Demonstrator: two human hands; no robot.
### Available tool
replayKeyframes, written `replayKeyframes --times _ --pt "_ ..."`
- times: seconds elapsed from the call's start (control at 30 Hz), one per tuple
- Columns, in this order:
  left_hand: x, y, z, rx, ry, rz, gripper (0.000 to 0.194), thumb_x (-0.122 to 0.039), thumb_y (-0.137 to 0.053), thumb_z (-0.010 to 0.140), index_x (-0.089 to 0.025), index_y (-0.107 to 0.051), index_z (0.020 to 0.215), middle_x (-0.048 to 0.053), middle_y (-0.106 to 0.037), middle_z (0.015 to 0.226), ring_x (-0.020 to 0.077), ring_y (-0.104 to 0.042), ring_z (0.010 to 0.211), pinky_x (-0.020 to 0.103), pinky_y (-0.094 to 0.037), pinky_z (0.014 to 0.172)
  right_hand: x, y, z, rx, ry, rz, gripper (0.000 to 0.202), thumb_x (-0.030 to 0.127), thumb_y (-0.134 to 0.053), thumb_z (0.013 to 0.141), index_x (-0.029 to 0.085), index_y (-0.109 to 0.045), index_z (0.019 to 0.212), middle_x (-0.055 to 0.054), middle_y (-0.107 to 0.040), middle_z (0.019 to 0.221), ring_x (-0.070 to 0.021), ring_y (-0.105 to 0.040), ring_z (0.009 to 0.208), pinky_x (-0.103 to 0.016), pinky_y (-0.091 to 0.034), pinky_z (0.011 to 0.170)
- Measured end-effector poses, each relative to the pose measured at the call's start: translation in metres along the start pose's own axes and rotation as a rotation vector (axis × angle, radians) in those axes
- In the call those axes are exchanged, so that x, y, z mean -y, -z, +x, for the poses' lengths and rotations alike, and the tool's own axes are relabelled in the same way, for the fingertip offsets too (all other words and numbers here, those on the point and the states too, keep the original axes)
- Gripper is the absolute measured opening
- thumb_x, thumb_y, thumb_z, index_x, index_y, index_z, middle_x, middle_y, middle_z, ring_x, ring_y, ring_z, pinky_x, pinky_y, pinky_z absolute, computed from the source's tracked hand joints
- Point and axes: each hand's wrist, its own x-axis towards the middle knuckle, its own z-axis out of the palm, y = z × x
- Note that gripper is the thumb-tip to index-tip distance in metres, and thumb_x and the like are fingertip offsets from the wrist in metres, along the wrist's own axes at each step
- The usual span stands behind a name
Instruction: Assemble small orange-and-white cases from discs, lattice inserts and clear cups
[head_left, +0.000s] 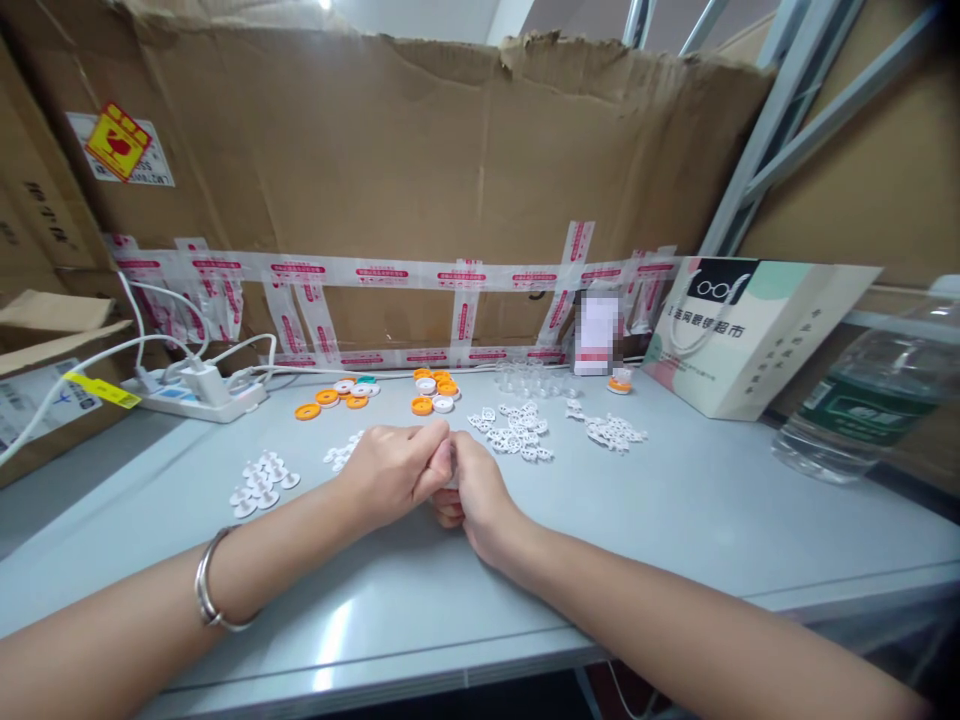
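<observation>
pale piece (452,479), mostly hidden, is pinched between curled fingers of left hand (396,468) and right hand (486,492).

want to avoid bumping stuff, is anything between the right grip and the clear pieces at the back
Yes: the nearer white pile lies on the table between the right grip and the clear pieces. It looks low enough to reach over.

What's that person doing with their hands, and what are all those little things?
A person is pressing their left hand and right hand together above the table. The fingers hide most of whatever is between them, so I can't tell what it is. Little groups of parts lie around: white stemmed pieces at the left, orange rings and clear pieces farther back.
</observation>
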Motion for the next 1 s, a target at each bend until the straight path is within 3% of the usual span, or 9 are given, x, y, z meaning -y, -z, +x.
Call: replayKeyframes --times 0.17,0.27,0.33,0.43,0.57,0.77,0.9,1.0 --pt "0.014 0.005 0.006 0.13 0.218 -0.388 0.038 -0.038 -0.023 0.091 -0.018 -0.043 0.067 -0.003 -0.045 0.056 0.01 -0.042 0.049 0.022 -0.031 0.05 0.008 -0.003 0.005 0.218 -0.087 0.116 0.032 0.035 -0.029 0.083 0.019 -0.034 0.056 0.007 -0.031 0.037 -0.0048 -0.018 0.032 -0.018 -0.015 0.037" --pt "0.023 0.004 0.006 0.039 0.383 -0.742 0.051 -0.051 -0.013 0.09 -0.017 -0.049 0.079 -0.001 -0.048 0.06 0.0108 -0.042 0.051 0.023 -0.033 0.049 0.01 -0.001 0.01 0.337 -0.096 0.224 0.032 0.041 -0.031 0.087 0.019 -0.043 0.068 0.004 -0.04 0.043 -0.0067 -0.027 0.037 -0.018 -0.024 0.042" --pt "0.028 0.004 0.005 -0.069 0.468 -0.873 0.056 -0.057 -0.011 0.088 -0.016 -0.05 0.084 -0.003 -0.042 0.052 0.0104 -0.036 0.044 0.023 -0.029 0.044 0.013 0.001 0.012 0.376 -0.081 0.285 0.029 0.042 -0.032 0.088 0.019 -0.046 0.076 0.003 -0.044 0.048 -0.0076 -0.032 0.04 -0.019 -0.027 0.045" --pt "0.034 0.006 0.004 -0.164 0.542 -0.927 0.057 -0.06 -0.015 0.086 -0.015 -0.05 0.083 -0.004 -0.036 0.048 0.0098 -0.033 0.041 0.023 -0.027 0.042 0.019 0.004 0.011 0.383 -0.022 0.333 0.027 0.043 -0.036 0.088 0.019 -0.048 0.087 0.0 -0.049 0.057 -0.0079 -0.037 0.047 -0.018 -0.03 0.048" --pt "0.04 0.01 0.003 -0.181 0.598 -0.938 0.055 -0.059 -0.017 0.087 -0.015 -0.05 0.08 -0.003 -0.039 0.049 0.0099 -0.035 0.042 0.023 -0.029 0.042 0.031 0.01 0.006 0.411 0.052 0.328 0.032 0.044 -0.041 0.087 0.017 -0.053 0.101 -0.002 -0.054 0.07 -0.0078 -0.043 0.055 -0.018 -0.038 0.055" --pt "0.042 0.012 0.0 -0.162 0.571 -0.908 0.052 -0.053 -0.018 0.089 -0.014 -0.051 0.083 -0.003 -0.04 0.051 0.0106 -0.037 0.044 0.024 -0.031 0.043 0.048 0.02 -0.001 0.521 0.122 0.208 0.037 0.045 -0.049 0.084 0.019 -0.054 0.11 -0.006 -0.058 0.09 -0.0109 -0.053 0.079 -0.022 -0.043 0.077" --pt "0.037 0.017 -0.003 -0.111 0.402 -0.733 0.035 -0.041 -0.027 0.092 -0.015 -0.051 0.094 0.0 -0.049 0.066 0.0117 -0.047 0.059 0.025 -0.04 0.056 0.052 0.023 -0.002 0.607 0.103 0.158 0.039 0.047 -0.039 0.088 0.016 -0.059 0.103 -0.003 -0.054 0.073 -0.0096 -0.047 0.064 -0.022 -0.041 0.066" --pt "0.029 0.023 -0.005 -0.116 0.202 -0.511 0.032 -0.035 -0.043 0.087 -0.017 -0.044 0.113 0.008 -0.055 0.098 0.0161 -0.052 0.086 0.031 -0.045 0.073 0.049 0.019 -0.002 0.602 0.118 0.169 0.039 0.043 -0.034 0.089 0.015 -0.06 0.1 -0.002 -0.051 0.068 -0.0093 -0.043 0.058 -0.022 -0.037 0.059"
